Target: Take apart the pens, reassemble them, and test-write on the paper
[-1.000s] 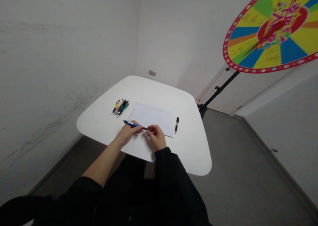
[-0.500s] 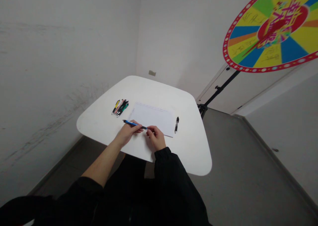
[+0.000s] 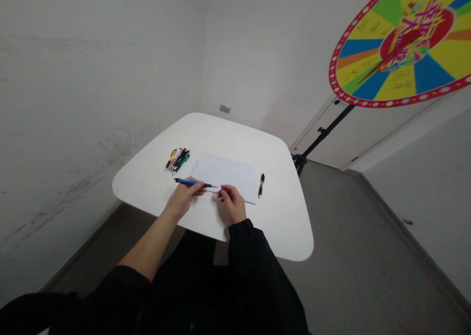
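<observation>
My left hand [image 3: 184,197] is closed round a blue pen [image 3: 191,182], held level just above the white table [image 3: 154,178], its dark tip pointing right. My right hand [image 3: 231,203] rests on the table beside it with the fingertips pinched together a little right of the pen's tip. What the fingers pinch is too small to name. Both hands are at the near edge of a white sheet of paper [image 3: 226,173].
Several coloured pens [image 3: 177,159] lie in a bunch left of the paper. A black pen [image 3: 261,185] lies at the paper's right edge. A colourful prize wheel [image 3: 401,45] on a black stand rises at the right. Walls close in on the left and behind.
My left hand has drawn the blue pen to the left, so a small gap now shows between its tip and my right fingertips, which held that end before.
</observation>
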A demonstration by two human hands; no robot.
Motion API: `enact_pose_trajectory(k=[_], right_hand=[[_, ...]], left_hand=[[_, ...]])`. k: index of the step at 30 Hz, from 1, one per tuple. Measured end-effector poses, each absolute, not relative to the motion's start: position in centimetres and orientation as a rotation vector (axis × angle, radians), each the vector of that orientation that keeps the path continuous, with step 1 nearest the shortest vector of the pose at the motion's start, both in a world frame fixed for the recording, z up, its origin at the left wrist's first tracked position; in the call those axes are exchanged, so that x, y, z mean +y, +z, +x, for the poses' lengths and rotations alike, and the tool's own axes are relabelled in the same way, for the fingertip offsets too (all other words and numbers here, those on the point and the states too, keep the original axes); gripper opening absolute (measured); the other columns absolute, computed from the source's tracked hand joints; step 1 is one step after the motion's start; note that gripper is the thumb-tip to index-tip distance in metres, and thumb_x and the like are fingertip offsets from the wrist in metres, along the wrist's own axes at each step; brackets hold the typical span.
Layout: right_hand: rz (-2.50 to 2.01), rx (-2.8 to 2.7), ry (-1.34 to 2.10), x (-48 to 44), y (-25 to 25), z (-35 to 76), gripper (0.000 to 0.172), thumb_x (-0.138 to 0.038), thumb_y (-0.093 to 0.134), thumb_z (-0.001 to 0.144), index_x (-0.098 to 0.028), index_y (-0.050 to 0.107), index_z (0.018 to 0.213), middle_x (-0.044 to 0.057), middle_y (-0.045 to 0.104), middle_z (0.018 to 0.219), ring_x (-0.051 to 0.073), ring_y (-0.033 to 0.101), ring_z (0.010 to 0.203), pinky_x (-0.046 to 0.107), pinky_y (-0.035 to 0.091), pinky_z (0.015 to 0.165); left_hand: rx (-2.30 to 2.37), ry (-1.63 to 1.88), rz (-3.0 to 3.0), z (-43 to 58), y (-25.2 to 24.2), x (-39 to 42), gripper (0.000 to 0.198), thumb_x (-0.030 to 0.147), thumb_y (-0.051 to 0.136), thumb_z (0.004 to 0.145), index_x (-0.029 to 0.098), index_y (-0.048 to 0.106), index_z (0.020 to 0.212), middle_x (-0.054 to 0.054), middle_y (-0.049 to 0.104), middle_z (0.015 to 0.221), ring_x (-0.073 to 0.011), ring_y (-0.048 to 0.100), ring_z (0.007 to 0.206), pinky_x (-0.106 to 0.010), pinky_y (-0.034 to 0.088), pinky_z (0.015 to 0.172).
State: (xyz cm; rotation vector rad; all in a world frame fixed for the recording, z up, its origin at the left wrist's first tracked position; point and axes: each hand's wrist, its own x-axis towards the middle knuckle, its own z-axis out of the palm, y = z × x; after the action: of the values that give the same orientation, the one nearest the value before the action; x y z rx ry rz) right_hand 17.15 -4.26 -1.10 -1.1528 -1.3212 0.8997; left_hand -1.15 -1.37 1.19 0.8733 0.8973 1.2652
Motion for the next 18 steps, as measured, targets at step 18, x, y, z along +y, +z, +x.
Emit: enact_pose_trajectory(k=[18], right_hand=[[-1.341,-1.830,0.423,2.7,0.6,17.2,0.014,-0.027,0.060,0.092,-0.023,0.070,0.102,0.004,0.074,0.100,0.019,0.067,0.088,0.035,0.054,0.085]], left_hand=[[0.870,1.434,0.576,-5.0,1.0,-2.3,0.038,0.030,0.092,0.061,0.017,0.059,0.075,0.000,0.071,0.067,-0.0093,0.067,0.061,-0.016,0.051,0.057]])
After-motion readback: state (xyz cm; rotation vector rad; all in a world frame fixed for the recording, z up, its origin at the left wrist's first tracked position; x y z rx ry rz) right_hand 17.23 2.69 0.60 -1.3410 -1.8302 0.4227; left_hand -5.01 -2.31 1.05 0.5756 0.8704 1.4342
